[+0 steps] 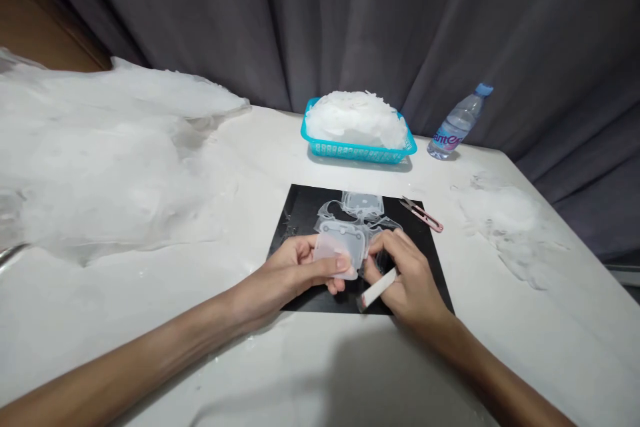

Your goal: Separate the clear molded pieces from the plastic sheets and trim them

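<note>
My left hand [305,265] grips a translucent, rounded-square silicone-like piece [345,240], with the thumb pressed flat on its front. At the right edge of that piece, the fingertips of my right hand [403,270] are pinched together. A white stick-like tool [380,288] is tucked in the same hand, its blurred end pointing down and left. Under both hands lies a black mat [300,210]. Another translucent piece [363,203] and clear, ragged trimmings [330,210] are on it, beyond my fingers. Pink thread snips [424,215] rest across the mat's right edge.
A blue basket [360,152] heaped with white translucent pieces stands behind the mat. To its right is a water bottle [455,127]. A large pile in clear plastic [100,153] covers the table's left; loose clear scraps [510,220] lie at right. A grey curtain [340,20] hangs behind.
</note>
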Demonstrator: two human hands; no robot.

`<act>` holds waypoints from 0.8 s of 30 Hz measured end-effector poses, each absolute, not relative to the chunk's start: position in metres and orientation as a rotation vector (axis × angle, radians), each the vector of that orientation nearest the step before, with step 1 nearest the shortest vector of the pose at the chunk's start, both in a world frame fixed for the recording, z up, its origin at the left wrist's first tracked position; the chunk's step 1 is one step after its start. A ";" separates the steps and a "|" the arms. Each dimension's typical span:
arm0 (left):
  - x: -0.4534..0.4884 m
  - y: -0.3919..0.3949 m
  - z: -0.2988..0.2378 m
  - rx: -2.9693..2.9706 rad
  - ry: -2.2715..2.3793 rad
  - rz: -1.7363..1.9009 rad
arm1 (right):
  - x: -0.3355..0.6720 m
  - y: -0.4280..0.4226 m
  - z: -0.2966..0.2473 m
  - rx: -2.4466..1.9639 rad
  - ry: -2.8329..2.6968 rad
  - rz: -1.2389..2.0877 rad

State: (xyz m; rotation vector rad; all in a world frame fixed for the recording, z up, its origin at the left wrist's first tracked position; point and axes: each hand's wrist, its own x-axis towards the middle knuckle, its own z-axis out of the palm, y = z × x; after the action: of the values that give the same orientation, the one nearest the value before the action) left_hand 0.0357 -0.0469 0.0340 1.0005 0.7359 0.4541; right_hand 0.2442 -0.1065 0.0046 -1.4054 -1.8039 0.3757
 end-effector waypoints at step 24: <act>0.041 -0.043 0.026 0.937 0.716 0.550 | 0.252 -0.111 0.018 -1.355 -1.796 0.579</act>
State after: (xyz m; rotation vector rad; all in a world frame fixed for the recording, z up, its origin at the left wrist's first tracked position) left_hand 0.0409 -0.0434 0.0257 0.9369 0.7155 0.5499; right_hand 0.2515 -0.1113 0.0177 -1.3546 -1.7956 0.5795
